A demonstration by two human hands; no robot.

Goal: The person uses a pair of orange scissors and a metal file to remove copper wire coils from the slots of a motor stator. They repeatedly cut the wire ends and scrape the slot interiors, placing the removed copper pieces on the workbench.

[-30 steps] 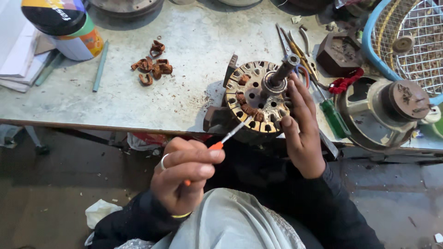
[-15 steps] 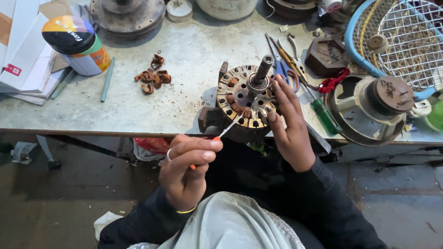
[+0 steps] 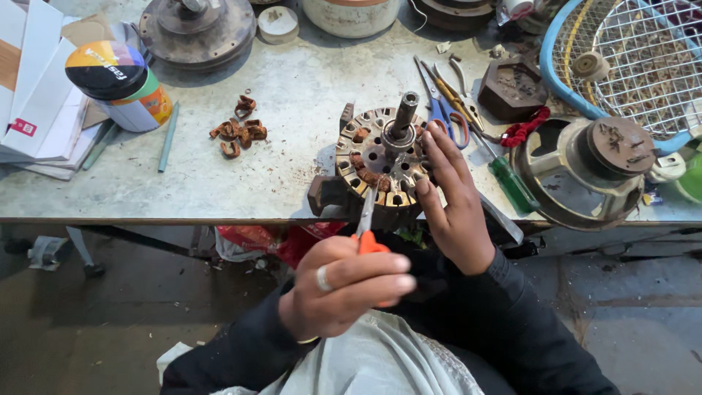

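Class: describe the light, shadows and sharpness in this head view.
Head view: soft, even light on the worktable; dark shadow beneath its front edge; the left hand and the motor stator are sharp; straight edges bow slightly toward the frame's corners.
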